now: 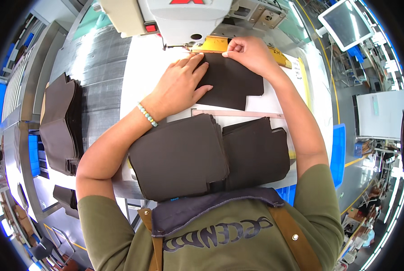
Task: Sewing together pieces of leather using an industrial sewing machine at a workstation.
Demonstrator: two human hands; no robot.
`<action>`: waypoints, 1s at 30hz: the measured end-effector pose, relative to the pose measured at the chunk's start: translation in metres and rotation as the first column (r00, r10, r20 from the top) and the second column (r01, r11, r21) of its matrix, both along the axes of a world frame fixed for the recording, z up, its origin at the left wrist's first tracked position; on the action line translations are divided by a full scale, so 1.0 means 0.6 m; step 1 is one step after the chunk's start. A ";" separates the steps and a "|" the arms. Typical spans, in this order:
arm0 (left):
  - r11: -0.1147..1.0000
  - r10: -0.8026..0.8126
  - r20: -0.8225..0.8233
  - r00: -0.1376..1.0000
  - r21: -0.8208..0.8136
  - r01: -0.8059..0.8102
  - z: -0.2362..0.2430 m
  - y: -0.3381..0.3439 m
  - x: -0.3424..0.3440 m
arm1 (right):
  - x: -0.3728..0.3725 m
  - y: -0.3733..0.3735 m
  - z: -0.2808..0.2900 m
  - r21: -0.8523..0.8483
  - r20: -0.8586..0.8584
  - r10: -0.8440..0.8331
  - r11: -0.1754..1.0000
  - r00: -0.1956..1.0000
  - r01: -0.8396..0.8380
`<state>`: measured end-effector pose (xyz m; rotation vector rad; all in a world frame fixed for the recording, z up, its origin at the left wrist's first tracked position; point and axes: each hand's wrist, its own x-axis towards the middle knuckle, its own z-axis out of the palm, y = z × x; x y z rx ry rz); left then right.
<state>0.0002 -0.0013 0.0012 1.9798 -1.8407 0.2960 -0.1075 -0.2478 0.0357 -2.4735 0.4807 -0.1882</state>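
Observation:
A dark brown cut piece of material (pixel 235 83) lies flat on the white sewing table (pixel 141 67), its far edge under the head of a white sewing machine (pixel 184 18). My left hand (pixel 179 86) presses flat on the piece's left part, fingers spread. My right hand (pixel 251 54) pinches the piece's far edge near the needle area, next to a yellow guide plate (pixel 215 44). A bead bracelet is on my left wrist.
Two stacks of dark brown pieces (pixel 179 156) (pixel 258 153) lie at the near table edge by my chest. Another stack (pixel 59 124) sits on the grey side surface at left. A pale ruler strip (pixel 238 114) lies mid-table. A white screen (pixel 346 22) stands at upper right.

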 end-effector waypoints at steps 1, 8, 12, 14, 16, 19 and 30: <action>0.999 0.015 -0.024 1.000 0.031 -0.015 0.004 0.000 0.000 | -0.003 0.002 0.002 -0.022 0.029 0.001 1.000 1.000 0.000; 0.999 0.005 -0.016 1.000 0.046 -0.004 0.012 -0.005 0.003 | -0.026 -0.019 -0.014 -0.022 0.137 -0.006 1.000 0.990 0.009; 0.998 -0.005 0.034 0.999 0.057 0.003 0.010 -0.002 0.010 | -0.025 -0.015 -0.017 -0.021 0.146 0.011 1.000 0.989 -0.008; 0.997 -0.016 0.069 0.998 0.071 0.011 0.011 -0.003 0.007 | -0.025 -0.012 -0.017 -0.258 0.224 0.196 0.957 0.955 -0.136; 0.996 -0.016 0.105 0.994 0.085 0.007 0.007 -0.004 0.005 | -0.020 0.009 -0.022 -0.317 0.262 0.313 0.921 0.913 -0.224; 0.989 -0.009 0.246 0.969 0.147 -0.028 0.000 -0.003 -0.001 | -0.009 0.042 -0.033 -0.498 0.282 0.457 0.821 0.843 -0.279; 0.994 0.024 0.052 0.998 0.102 -0.029 0.005 0.000 0.000 | -0.030 0.006 -0.055 -0.583 0.230 0.448 0.774 0.864 -0.246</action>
